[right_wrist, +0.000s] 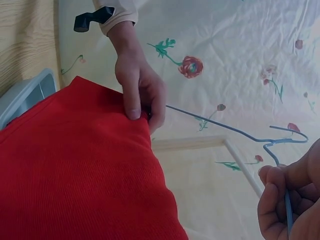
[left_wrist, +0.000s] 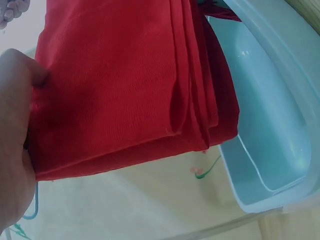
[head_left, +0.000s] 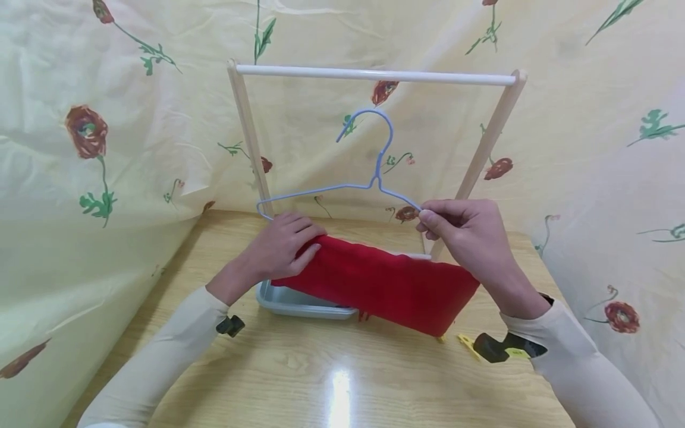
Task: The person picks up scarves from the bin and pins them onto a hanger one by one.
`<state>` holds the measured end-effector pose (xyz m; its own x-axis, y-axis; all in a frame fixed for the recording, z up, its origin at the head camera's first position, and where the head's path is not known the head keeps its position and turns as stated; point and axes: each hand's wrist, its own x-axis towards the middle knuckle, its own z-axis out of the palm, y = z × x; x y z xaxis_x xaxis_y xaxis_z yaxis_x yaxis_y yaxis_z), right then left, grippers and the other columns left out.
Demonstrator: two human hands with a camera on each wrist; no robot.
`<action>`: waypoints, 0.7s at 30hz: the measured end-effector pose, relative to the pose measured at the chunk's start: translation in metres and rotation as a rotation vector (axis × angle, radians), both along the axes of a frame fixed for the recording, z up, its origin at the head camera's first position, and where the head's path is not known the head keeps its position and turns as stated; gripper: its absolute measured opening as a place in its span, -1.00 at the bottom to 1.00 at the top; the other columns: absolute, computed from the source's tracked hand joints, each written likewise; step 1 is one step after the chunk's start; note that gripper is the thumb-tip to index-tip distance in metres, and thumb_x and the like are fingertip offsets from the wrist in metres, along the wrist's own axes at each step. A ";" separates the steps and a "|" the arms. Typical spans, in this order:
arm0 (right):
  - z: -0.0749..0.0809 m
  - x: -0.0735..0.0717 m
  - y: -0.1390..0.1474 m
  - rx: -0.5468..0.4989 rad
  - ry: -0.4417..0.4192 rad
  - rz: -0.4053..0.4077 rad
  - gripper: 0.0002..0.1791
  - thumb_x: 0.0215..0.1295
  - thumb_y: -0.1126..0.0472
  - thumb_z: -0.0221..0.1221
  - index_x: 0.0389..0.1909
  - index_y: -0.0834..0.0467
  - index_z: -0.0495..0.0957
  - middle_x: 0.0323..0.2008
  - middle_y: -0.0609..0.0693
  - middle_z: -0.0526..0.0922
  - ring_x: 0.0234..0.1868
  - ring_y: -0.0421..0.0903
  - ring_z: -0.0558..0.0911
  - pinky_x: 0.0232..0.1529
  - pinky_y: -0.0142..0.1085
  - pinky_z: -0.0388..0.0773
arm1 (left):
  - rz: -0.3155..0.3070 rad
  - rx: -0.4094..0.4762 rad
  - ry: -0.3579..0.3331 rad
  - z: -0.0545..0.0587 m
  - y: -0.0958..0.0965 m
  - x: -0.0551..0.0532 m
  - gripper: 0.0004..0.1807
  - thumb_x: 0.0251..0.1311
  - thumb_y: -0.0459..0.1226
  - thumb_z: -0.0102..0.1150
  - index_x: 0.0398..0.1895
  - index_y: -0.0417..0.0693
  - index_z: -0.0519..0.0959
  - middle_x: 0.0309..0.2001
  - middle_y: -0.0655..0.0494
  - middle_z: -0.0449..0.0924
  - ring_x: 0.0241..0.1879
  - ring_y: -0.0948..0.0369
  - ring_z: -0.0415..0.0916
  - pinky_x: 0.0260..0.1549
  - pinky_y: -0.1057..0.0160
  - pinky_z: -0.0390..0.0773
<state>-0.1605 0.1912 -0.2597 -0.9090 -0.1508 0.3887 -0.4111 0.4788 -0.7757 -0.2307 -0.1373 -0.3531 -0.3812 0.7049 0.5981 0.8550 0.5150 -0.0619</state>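
A folded red cloth (head_left: 380, 279) hangs over the lower part of a blue wire hanger (head_left: 378, 169), its layered edges showing in the left wrist view. My left hand (head_left: 286, 246) grips the cloth's upper left corner beside the hanger's left end, thumb in front and fingers over the top. On the other side, my right hand (head_left: 468, 229) pinches the hanger's right shoulder between thumb and fingers. The hook points up, apart from any bar. Cloth hides the hanger's bottom wire in the head view.
Behind stands a wooden rack with a white top rail (head_left: 374, 74). A pale blue tray (head_left: 305, 306) sits under the cloth on the wooden table (head_left: 267, 368). Yellow clips (head_left: 468, 345) lie near the right sleeve. Flowered sheeting (head_left: 134, 238) surrounds the table.
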 end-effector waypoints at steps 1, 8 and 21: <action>0.000 0.000 0.000 0.002 -0.002 -0.002 -0.77 0.38 0.30 0.29 -0.02 0.30 0.72 -0.40 -0.04 0.76 -0.41 -0.20 0.72 -0.28 -0.45 0.67 | -0.015 0.003 0.012 0.000 0.000 -0.001 -0.78 0.30 -0.23 0.29 -0.06 -0.12 0.69 -0.16 0.04 0.71 -0.14 0.07 0.61 0.01 0.05 0.57; -0.001 0.002 0.003 0.011 -0.007 -0.014 -0.77 0.39 0.29 0.29 -0.01 0.28 0.73 -0.40 -0.05 0.76 -0.41 -0.19 0.72 -0.28 -0.44 0.67 | -0.083 0.078 0.050 -0.002 -0.003 -0.004 -0.65 0.04 -0.30 0.57 -0.10 -0.14 0.68 -0.22 0.04 0.68 -0.23 0.11 0.61 -0.18 0.14 0.64; -0.001 0.002 0.001 0.026 -0.011 -0.012 -0.78 0.39 0.29 0.29 -0.02 0.29 0.73 -0.39 -0.01 0.77 -0.41 -0.21 0.72 -0.28 -0.45 0.68 | -0.073 0.084 0.057 -0.006 -0.011 -0.002 -0.66 0.02 -0.29 0.59 -0.14 -0.20 0.71 -0.24 0.02 0.76 -0.27 0.12 0.70 -0.17 0.14 0.67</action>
<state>-0.1587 0.1924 -0.2604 -0.9151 -0.1496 0.3744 -0.3964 0.5034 -0.7677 -0.2326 -0.1482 -0.3589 -0.2948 0.6761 0.6752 0.8865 0.4572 -0.0708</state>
